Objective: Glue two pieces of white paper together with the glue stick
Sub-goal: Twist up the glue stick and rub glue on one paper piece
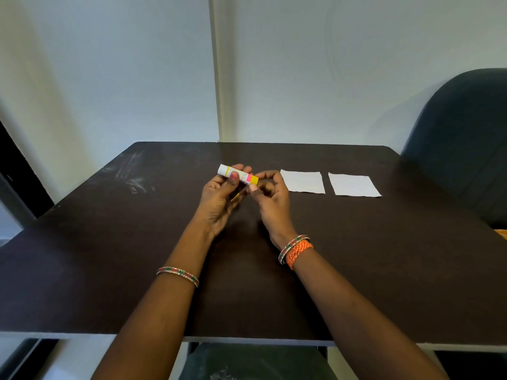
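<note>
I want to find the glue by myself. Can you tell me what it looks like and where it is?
Look at the dark brown table and the two hands raised over its middle. The left hand holds a small white tube-shaped glue stick, lying sideways, while the right hand pinches its yellow end. Unlike the two flat white paper squares to its right, it is round, with yellow and pink bands.

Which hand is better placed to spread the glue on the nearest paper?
Probably the right hand. It is beside the nearer paper and pinches the yellow end of the glue stick, whose body the left hand grips.
</note>
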